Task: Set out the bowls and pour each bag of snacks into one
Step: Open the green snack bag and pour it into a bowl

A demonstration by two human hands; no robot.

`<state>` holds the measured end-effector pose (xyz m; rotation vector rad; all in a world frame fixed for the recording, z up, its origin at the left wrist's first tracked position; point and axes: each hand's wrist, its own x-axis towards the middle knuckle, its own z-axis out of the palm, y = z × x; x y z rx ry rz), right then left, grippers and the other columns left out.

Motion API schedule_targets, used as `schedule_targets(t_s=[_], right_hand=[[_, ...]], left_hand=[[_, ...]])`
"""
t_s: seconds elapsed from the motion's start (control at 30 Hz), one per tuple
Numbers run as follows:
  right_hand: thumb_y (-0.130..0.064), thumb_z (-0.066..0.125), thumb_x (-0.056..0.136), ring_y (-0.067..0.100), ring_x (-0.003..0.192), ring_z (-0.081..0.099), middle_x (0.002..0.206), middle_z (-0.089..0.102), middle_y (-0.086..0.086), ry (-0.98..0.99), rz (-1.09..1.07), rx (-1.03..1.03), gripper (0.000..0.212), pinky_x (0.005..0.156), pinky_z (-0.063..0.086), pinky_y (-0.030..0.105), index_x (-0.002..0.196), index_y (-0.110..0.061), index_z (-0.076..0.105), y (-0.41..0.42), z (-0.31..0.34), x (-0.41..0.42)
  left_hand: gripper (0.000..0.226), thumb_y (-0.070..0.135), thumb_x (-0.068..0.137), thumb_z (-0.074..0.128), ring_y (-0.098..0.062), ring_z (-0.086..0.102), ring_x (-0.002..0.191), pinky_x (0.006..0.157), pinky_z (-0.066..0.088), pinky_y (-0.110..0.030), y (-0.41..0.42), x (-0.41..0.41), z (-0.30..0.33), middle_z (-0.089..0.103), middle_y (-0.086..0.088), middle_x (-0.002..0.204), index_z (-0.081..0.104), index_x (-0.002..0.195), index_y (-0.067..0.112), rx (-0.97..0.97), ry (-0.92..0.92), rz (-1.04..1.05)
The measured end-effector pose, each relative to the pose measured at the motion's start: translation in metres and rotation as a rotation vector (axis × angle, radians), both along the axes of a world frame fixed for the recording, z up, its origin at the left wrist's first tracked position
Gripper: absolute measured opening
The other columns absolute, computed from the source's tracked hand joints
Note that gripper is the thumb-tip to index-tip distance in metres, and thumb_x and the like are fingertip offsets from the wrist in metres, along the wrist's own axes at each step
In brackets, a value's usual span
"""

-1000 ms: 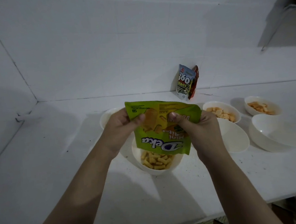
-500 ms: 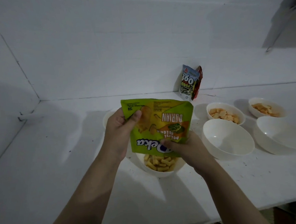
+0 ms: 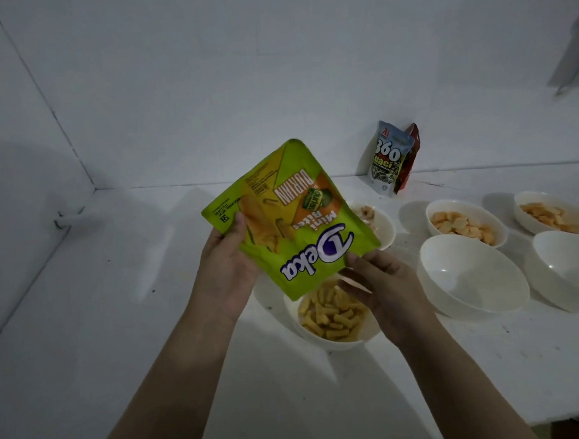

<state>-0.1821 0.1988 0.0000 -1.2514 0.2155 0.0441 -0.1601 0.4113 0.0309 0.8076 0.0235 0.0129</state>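
Note:
A green Deka snack bag (image 3: 288, 219) is held upside down and tilted over a white bowl (image 3: 330, 340) filled with yellow wafer sticks. My left hand (image 3: 224, 268) grips the bag's left edge, thumb on its front. My right hand (image 3: 385, 288) pinches the bag's lower open end just above the bowl. Two empty white bowls (image 3: 470, 275) (image 3: 572, 268) stand to the right. Behind them two bowls (image 3: 466, 224) (image 3: 551, 214) hold orange crackers. Another bowl (image 3: 381, 223) with snacks shows partly behind the bag.
A blue-white 360 Kuaci bag (image 3: 388, 157) leans on the back wall with a red bag (image 3: 410, 156) behind it. The white counter (image 3: 134, 316) meets a side wall at the left. Its front edge runs at the lower right.
The bag has swung from level to tilted, its bottom end raised up and back. My right hand has slid from the bag's upper right corner down to its open end.

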Motion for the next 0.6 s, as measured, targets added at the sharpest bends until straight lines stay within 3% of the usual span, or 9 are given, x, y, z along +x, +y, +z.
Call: schedule_targets(t_s=[0.1, 0.27, 0.37, 0.6], right_hand=[[-0.006, 0.063, 0.092, 0.030, 0.083, 0.068, 0.087, 0.068, 0.014, -0.069, -0.107, 0.017, 0.012, 0.078, 0.059, 0.043, 0.082, -0.012, 0.063, -0.001, 0.000, -0.001], [-0.003, 0.055, 0.096, 0.024, 0.082, 0.072, 0.090, 0.067, 0.012, -0.157, -0.206, 0.146, 0.012, 0.074, 0.061, 0.040, 0.093, -0.012, 0.063, -0.021, 0.008, -0.006], [-0.003, 0.054, 0.097, 0.023, 0.086, 0.071, 0.094, 0.070, 0.010, -0.166, -0.267, 0.244, 0.019, 0.076, 0.060, 0.037, 0.100, -0.015, 0.068, -0.044, 0.010, -0.013], [-0.006, 0.053, 0.099, 0.019, 0.086, 0.068, 0.099, 0.072, 0.005, -0.211, -0.423, 0.264, 0.018, 0.077, 0.059, 0.034, 0.103, -0.017, 0.067, -0.140, 0.031, -0.031]], left_hand=[[0.039, 0.019, 0.102, 0.040, -0.033, 0.057, 0.125, 0.103, 0.044, -0.052, -0.008, -0.003, -0.002, 0.061, -0.012, 0.135, 0.050, 0.140, 0.014, 0.047, 0.025, -0.035], [0.033, 0.020, 0.098, 0.052, -0.017, 0.062, 0.111, 0.095, 0.047, -0.037, -0.039, -0.007, -0.007, 0.065, -0.006, 0.128, 0.059, 0.130, 0.016, 0.358, 0.024, 0.001], [0.028, 0.022, 0.094, 0.057, -0.014, 0.063, 0.109, 0.089, 0.045, -0.033, -0.068, -0.007, -0.004, 0.069, 0.003, 0.121, 0.065, 0.120, 0.027, 0.402, 0.039, -0.035], [0.018, 0.014, 0.096, 0.056, -0.009, 0.061, 0.084, 0.082, 0.042, -0.030, -0.165, -0.005, 0.017, 0.072, 0.006, 0.096, 0.071, 0.099, 0.024, 0.430, -0.044, -0.089]])
